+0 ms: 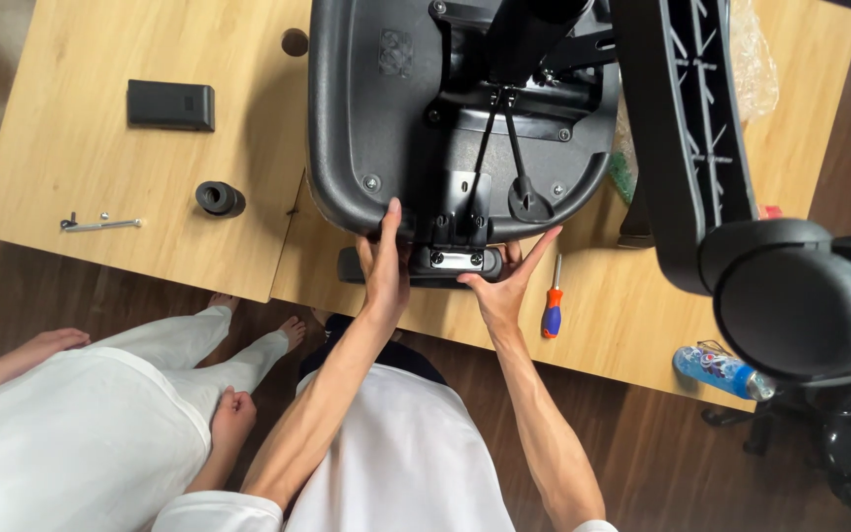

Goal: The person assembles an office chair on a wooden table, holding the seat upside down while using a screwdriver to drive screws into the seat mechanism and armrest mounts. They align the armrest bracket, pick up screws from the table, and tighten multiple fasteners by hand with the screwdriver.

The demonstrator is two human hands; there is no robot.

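Closest up, at the right: black caster wheel on a ribbed black base arm, hanging over the right end of the bench. Lower down, two bare forearms reaching up from a white shirt to the near edge of the bench.

Left hand: open, fingers straight and together, laid flat against the near rim of the upturned black chair seat, fingertips just onto its underside. Right hand: open too, fingers spread, index stretched up toward the seat rim, thumb touching the small metal bracket with two screws. Bracket set between the two hands, right at the seat's near rim. Neither hand closed around anything.

Seat lying underside up across the middle of the bench, reaching from the far edge almost to the near edge, with black levers and cables running down its centre.

Just right of the right hand, near the near edge: screwdriver with orange and blue handle, untouched. At the near right corner: blue plastic bottle on its side. Toward the left end: black rectangular box, short black round part, thin metal hex key close to the near edge.

Left of the bench, on the floor: another person in white, barefoot.
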